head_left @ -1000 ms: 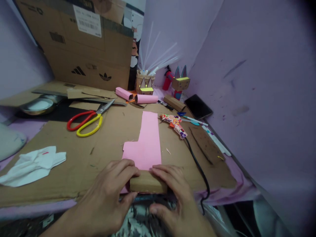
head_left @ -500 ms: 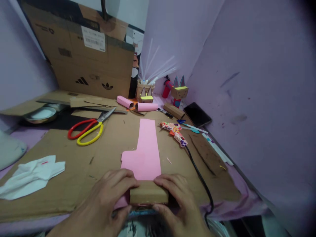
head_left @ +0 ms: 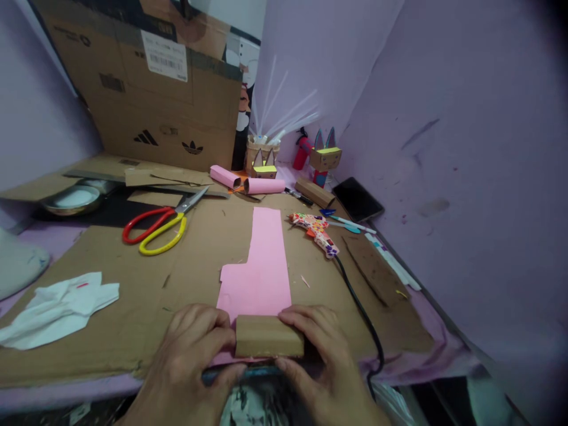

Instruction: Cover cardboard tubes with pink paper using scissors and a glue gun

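A small brown cardboard block [head_left: 268, 336] lies on the near end of an L-shaped pink paper sheet [head_left: 261, 266], close to the front edge of the cardboard work mat [head_left: 133, 307]. My left hand [head_left: 189, 361] grips the block's left end, fingers curled over its top and thumb under the front. My right hand [head_left: 322, 358] grips the right end the same way. The pink sheet stretches away from the block toward the back of the table.
Red and yellow scissors [head_left: 155, 225] lie at the back left, a crumpled white tissue [head_left: 57, 307] at the left. A patterned glue gun [head_left: 315, 231] with a black cord [head_left: 359, 313] lies to the right. Pink paper rolls [head_left: 248, 182], small cardboard figures [head_left: 325, 157], a phone [head_left: 357, 199] and a large cardboard box [head_left: 151, 94] stand behind.
The block now stands squarer on the pink sheet's near end, my fingers lower on its sides. The view has shifted slightly; nothing else on the table has moved.
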A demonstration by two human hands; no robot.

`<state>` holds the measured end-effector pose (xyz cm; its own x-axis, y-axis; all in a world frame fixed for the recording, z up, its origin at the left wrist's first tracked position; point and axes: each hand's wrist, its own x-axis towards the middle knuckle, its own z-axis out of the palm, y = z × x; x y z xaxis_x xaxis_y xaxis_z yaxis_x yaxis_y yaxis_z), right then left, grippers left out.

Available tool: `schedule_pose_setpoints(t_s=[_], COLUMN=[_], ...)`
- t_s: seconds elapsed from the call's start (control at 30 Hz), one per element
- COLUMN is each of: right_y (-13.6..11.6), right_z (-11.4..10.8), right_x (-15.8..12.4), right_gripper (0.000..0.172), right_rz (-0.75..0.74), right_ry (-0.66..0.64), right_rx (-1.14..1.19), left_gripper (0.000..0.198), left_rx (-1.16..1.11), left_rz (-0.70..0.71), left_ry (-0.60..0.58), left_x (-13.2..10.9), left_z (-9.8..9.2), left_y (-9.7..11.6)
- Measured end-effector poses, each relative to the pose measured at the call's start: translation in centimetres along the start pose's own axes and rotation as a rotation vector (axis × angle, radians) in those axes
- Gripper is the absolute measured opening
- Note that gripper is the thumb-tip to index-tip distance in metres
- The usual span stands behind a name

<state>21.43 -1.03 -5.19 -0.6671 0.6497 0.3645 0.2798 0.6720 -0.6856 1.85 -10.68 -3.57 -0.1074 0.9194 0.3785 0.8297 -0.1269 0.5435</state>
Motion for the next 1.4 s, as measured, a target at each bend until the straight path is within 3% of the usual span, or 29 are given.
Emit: schedule_pose_setpoints(t_s=[0.1,0.47,0.63,0.73,0.8,0.83,0.9,1.0,1.1,1.27,1.4], right_y=[0.1,0.4,0.3,1.5,2.9,3.6,5.4,7.7,8.9,8.9,7.3], right_z=[0.0,0.4,-2.1,-4.8,-6.6,-7.4,-8.6,-9.2,-8.5,-6.5,-6.3], right_x=[0.0,0.1,0.1,1.5,3.4,4.5,6.9,10.0,11.9,13.3,12.8], right_gripper=[0.043,0.044,0.055,0.042,0.024,0.027,0.032,0.027,0.022,0.014,0.018], right_rz=[0.002,0.021,0.088,0.206,0.365,0.448,0.572,0.588,0.604,0.638,0.672], right_ry=[0.003,0.016,-0.023,0.168,0.359,0.418,0.388,0.348,0.230,0.133,0.125], right_rx=[-0.014,-0.031,0.073,0.102,0.004,-0.080,-0.240,-0.290,-0.273,-0.141,0.102], left_gripper=[0.012,0.017,0.020,0.020,0.019,0.019,0.018,0.017,0.018,0.017,0.017], left_rx=[0.043,0.092,0.106,0.113,0.103,0.095,0.084,0.072,0.075,0.112,0.072], left_rz=[-0.003,-0.084,-0.069,-0.066,-0.071,-0.073,-0.077,-0.075,-0.072,-0.104,-0.144], left_ry=[-0.047,-0.044,-0.026,-0.050,-0.032,-0.019,0.004,0.009,-0.019,-0.062,-0.089], left_x=[0.2,0.8,0.9,1.0,1.0,1.0,0.9,0.9,0.9,1.0,1.0], left_z=[0.0,0.6,0.6,0.5,0.4,0.5,0.5,0.7,0.7,0.4,0.3], left_y=[-0.1,0.0,-0.1,0.1,0.1,0.1,0.1,0.0,-0.1,0.2,0.4])
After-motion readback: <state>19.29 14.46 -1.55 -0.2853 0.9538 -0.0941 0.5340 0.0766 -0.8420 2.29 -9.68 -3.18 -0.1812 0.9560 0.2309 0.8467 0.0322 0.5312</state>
